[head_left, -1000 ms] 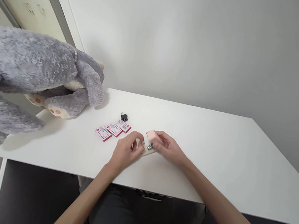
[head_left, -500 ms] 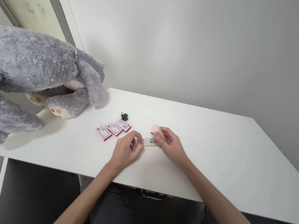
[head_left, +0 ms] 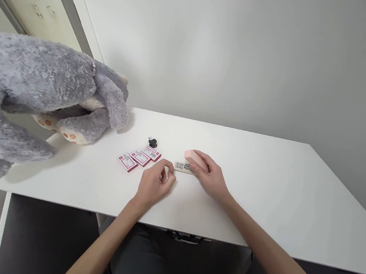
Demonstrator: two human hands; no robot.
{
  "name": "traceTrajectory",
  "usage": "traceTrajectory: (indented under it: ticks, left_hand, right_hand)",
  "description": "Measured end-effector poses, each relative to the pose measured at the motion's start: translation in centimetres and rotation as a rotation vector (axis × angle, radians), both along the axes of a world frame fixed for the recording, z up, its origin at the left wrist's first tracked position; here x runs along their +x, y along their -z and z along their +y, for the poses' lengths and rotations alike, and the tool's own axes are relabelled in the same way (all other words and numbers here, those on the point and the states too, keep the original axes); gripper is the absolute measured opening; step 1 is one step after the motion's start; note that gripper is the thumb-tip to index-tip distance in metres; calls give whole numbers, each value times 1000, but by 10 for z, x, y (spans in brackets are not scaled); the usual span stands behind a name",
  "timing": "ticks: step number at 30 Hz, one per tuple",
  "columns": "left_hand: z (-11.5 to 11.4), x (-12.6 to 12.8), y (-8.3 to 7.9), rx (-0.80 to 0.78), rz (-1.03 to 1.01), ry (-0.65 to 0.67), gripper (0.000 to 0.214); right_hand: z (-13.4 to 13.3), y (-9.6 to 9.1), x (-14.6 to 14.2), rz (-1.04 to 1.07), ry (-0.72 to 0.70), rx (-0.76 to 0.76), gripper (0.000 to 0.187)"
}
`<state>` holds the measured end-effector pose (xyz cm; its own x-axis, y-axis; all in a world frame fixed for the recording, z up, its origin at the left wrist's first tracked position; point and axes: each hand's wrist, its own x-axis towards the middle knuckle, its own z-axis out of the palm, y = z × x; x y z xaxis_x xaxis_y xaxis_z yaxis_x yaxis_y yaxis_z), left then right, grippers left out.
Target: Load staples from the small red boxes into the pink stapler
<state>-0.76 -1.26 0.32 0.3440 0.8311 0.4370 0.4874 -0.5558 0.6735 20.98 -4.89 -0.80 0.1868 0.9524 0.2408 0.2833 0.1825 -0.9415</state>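
My right hand is closed around a pink block-like piece, its blunt end sticking out to the left. Under that piece lies a narrow cream strip with shiny silver patches on it. I cannot tell whether the pink piece and the strip are joined. My left hand rests at the strip's left end, thumb and forefinger curled into a pinch. Whatever is between those fingertips is too small to make out.
Several flat white-and-red boxes overlap left of my left hand. Behind them lies a small black staple remover. A big grey plush toy leans over the left of the white table, against the wall.
The strip has swung slightly away from me, and its left end now shows beyond my left fingertips. The pink piece has tipped lower over it. My left hand has hardly moved.
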Motion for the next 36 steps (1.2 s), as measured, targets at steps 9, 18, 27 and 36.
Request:
traceTrajectory:
  ticks: [9, 18, 27, 36]
  left_hand:
    - [-1, 1, -2, -12, 6, 7, 7]
    - [-1, 1, -1, -47, 47, 17, 4]
    - [6, 5, -2, -329, -247, 16, 8]
    - [10, 2, -8, -502, -424, -2, 8]
  right_hand:
    - [0, 5, 0, -74, 4, 53, 54]
    - [6, 10, -4, -281, -43, 133, 57]
    - [65, 13, -35, -304, -49, 163, 63]
    - [97, 8, -68, -161, -32, 136, 70]
